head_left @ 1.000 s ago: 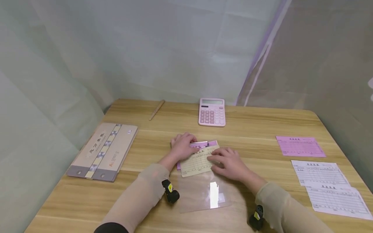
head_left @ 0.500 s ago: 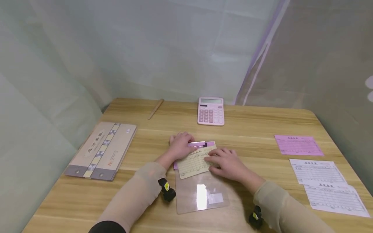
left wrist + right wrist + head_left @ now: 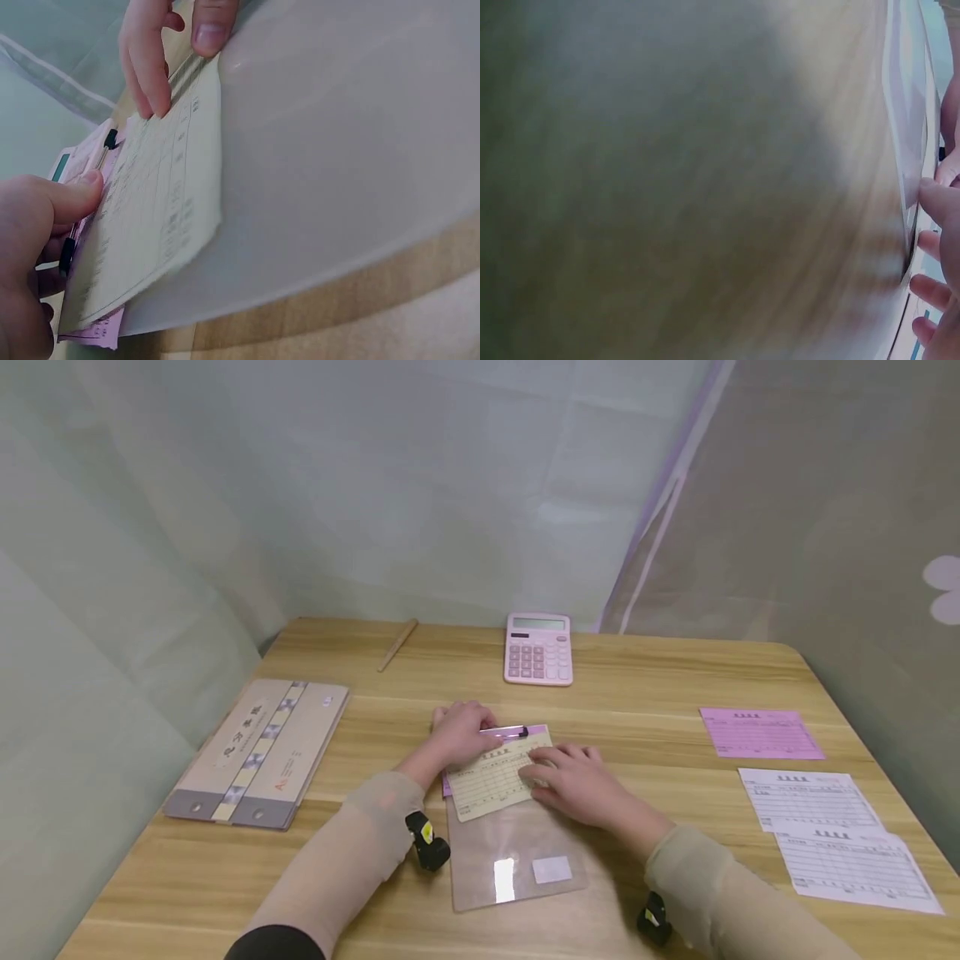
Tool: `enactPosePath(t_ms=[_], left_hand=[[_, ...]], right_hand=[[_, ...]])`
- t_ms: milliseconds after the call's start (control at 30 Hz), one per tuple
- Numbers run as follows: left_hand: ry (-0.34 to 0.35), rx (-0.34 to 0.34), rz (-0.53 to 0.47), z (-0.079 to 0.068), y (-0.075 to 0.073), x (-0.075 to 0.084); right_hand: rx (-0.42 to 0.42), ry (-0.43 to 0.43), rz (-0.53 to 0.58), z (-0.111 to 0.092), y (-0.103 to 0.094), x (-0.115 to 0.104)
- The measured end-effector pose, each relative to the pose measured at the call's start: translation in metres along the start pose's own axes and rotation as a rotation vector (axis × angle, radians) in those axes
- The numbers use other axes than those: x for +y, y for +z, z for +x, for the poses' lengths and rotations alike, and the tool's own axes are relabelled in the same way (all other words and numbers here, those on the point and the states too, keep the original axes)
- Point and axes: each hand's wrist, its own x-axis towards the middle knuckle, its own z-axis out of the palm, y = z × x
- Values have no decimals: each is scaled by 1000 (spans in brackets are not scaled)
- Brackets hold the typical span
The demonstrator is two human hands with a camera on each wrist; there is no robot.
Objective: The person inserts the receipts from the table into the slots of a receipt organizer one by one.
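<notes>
A clear clipboard (image 3: 517,847) lies on the table in the head view. A pink slip (image 3: 538,729) and, over it, a tilted pale yellow printed slip (image 3: 491,787) lie on its upper part. My left hand (image 3: 459,732) holds the metal clip (image 3: 513,732) at the top; in the left wrist view its thumb (image 3: 79,193) presses on the clip, other fingers curled behind. My right hand (image 3: 573,783) rests on the yellow slip's right side, fingers extended, thumb near its lower edge. Only part of the right hand (image 3: 941,262) shows in the right wrist view.
Behind the clipboard stands a pink calculator (image 3: 537,649), with a wooden stick-like object (image 3: 397,645) further left. A strapped packet of ledger paper (image 3: 258,752) lies at left. On the right are a loose pink slip (image 3: 761,733) and two overlapping white slips (image 3: 810,802).
The head view has shifted slightly, so everything sits a little further left. Both hands keep their places on the clip and yellow slip; the glare on the clipboard has shrunk.
</notes>
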Motion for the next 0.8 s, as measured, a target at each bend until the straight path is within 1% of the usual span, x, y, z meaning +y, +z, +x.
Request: enactPosePath(t_ms=[233, 467, 600, 800], left_hand=[[-10, 0, 22, 1, 0, 0], [-15, -21, 48, 2, -2, 2], [-19, -24, 40, 2, -2, 2], [-18, -10, 56, -1, 0, 3]], right_hand=[[-36, 16, -59, 0, 0, -3], [-45, 78, -5, 2, 0, -4], [-34, 74, 0, 2, 0, -3], [-5, 56, -13, 0, 2, 0]])
